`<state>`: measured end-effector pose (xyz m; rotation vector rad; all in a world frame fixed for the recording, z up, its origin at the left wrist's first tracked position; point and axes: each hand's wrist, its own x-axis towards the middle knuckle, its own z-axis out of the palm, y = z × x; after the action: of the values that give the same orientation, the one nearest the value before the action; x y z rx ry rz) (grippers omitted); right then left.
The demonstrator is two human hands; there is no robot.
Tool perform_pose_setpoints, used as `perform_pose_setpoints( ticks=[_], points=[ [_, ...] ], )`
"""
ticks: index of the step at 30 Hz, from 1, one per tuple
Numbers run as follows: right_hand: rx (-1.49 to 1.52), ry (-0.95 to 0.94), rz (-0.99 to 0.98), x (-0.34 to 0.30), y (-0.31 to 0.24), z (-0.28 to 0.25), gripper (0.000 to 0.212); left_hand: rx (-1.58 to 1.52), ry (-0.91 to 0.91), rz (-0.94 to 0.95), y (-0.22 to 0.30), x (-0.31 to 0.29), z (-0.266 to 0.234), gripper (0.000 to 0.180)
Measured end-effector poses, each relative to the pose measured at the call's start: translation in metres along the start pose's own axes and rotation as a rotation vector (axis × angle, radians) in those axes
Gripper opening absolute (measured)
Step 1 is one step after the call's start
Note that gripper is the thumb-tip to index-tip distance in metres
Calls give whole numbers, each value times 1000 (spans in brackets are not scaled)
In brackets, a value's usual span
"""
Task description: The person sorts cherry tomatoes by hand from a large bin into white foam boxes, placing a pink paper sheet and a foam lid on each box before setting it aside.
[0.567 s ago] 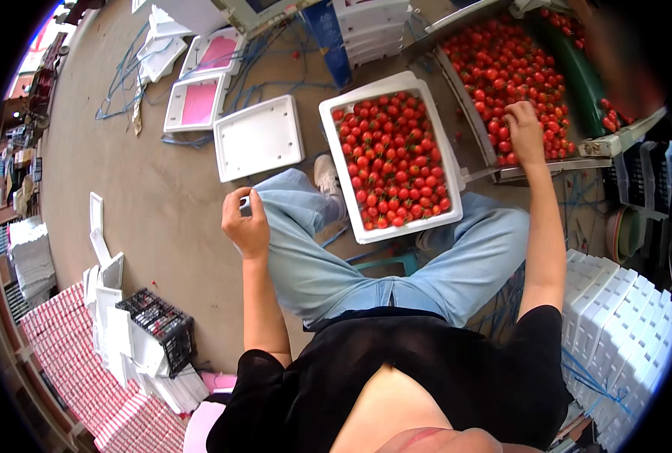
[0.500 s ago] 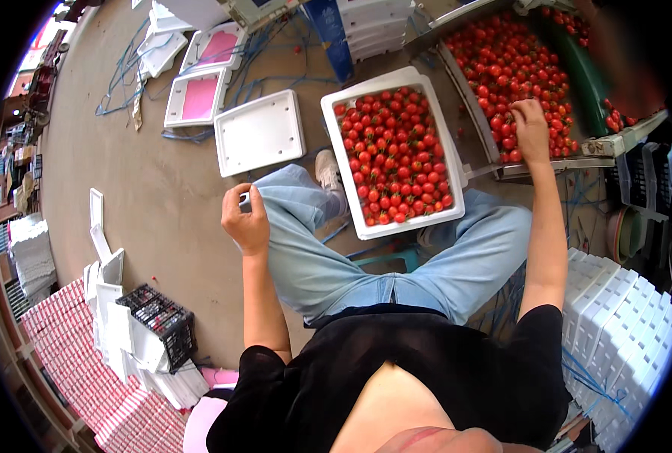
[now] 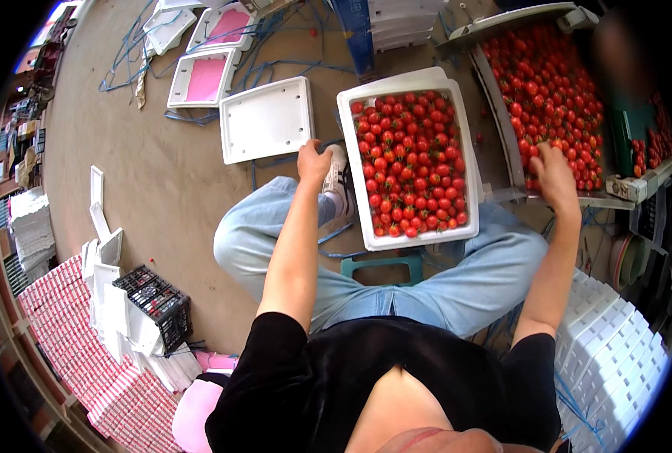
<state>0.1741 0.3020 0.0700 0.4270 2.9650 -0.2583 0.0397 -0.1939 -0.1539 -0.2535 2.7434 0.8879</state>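
A person in a black top and light blue jeans is sitting at the centre of the frame, looking down over their knees. Just above centre, a white foam box [image 3: 349, 162] filled with red cherry tomatoes [image 3: 407, 162] is resting across the knees, above a green stool [image 3: 381, 266].

The left hand [image 3: 312, 161] is hovering just left of the box's left wall, above the left knee and beside a white sneaker [image 3: 339, 185]. Its fingers are curling inward in a loose fist; whether they are holding anything cannot be told from this view.

The right hand [image 3: 553, 167] is reaching to the upper right of the frame, lying palm down on the heap of cherry tomatoes [image 3: 547, 90] in a long sorting tray [image 3: 496, 113]. Its fingers are slightly apart and bending over the fruit at the tray's lower end; whether they are clamping a tomato cannot be told.

Left of the box, a white foam lid [image 3: 266, 119] is lying flat on the concrete floor [image 3: 162, 189], with more foam trays with pink liners [image 3: 204, 78] above it at the upper left. A black plastic crate [image 3: 155, 302] is standing at the lower left among white foam pieces, and stacked white foam boxes [image 3: 615, 347] are sitting at the lower right.
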Motion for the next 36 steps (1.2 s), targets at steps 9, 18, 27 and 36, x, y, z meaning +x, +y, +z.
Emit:
perform_pose_setpoints(
  ticks=[9, 18, 27, 36],
  points=[
    [188, -24, 94, -21, -5, -8, 19, 282, -179, -275, -22, 46, 55, 59],
    [736, -43, 178, -35, -76, -35, 24, 453, -215, -347, -28, 81, 73, 47],
    [486, 6, -157, -35, -107, -43, 60, 483, -97, -200, -47, 92, 75, 43],
    [205, 322, -10, -32, -54, -36, 33, 253, 54, -270, -15, 56, 72, 39]
  ],
)
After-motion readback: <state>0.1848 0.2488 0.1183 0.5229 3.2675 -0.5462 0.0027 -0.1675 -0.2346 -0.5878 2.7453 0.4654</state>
